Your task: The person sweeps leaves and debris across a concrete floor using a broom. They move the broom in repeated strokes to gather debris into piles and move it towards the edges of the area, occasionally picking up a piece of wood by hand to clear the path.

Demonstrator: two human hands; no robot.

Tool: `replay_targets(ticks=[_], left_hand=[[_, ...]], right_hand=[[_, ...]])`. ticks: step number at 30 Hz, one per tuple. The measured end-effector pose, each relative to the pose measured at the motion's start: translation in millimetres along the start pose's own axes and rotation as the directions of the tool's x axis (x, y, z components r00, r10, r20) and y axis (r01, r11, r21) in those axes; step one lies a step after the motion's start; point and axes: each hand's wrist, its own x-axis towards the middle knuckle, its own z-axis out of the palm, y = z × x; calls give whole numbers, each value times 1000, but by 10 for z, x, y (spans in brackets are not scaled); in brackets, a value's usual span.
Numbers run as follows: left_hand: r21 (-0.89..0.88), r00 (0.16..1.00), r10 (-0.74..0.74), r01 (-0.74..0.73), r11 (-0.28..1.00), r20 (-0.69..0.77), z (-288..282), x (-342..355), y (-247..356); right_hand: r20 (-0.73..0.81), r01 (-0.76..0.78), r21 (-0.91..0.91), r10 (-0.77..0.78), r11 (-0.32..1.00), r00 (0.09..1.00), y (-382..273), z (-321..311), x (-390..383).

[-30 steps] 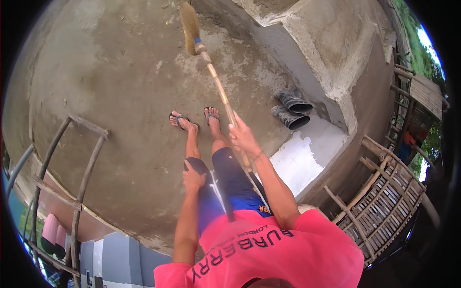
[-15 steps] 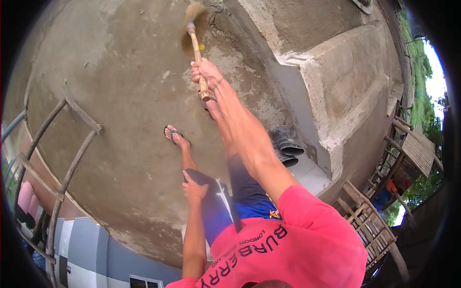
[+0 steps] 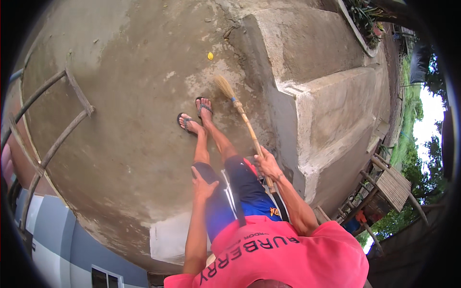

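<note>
My right hand (image 3: 267, 164) is closed around the pale wooden handle of a broom (image 3: 249, 127), close to my right thigh. The broom slants away from me, and its straw bristles (image 3: 224, 86) are over the concrete floor (image 3: 139, 120), just beyond my right foot. My left hand (image 3: 204, 186) lies on my left thigh near the knee, fingers spread, with nothing in it. Beyond the bristles a small yellow leaf (image 3: 210, 56) rests on the floor. Both feet, in dark flip-flops (image 3: 187, 124), stand side by side on the concrete.
A stepped concrete ledge (image 3: 293, 96) runs along the right side. At the left stands a frame of wooden poles (image 3: 54, 144). Cracks (image 3: 229, 31) mark the floor at the far side. A grey and white wall (image 3: 81, 245) rises at the lower left; a small thatched shelter (image 3: 394, 188) stands at right.
My right hand has drawn the broom back toward my body and to the right, from far out in front. My left foot has moved closer to the right one. My left hand stays on my thigh.
</note>
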Motion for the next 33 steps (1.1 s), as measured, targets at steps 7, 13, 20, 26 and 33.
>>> replay_targets(ticks=[7, 13, 20, 26, 33], left_hand=[[27, 999, -40, 41, 999, -3, 138, 41, 42], [-23, 992, -79, 77, 997, -96, 149, 38, -272], [-272, 985, -151, 125, 954, -79, 355, 134, -391], [-393, 950, -270, 190, 900, -157, 106, -42, -23], [-424, 949, -270, 180, 888, -165, 253, -138, 42]], right_hand=[[89, 337, 355, -390, 872, 916, -1781, 304, 1275], [117, 426, 255, -465, 868, 878, -1825, 381, 286], [54, 198, -78, -194, 977, 979, -1237, 372, -200], [-121, 519, -509, -653, 687, 747, -2304, 590, 1475], [25, 566, -533, -657, 629, 754, -1782, 125, 937]])
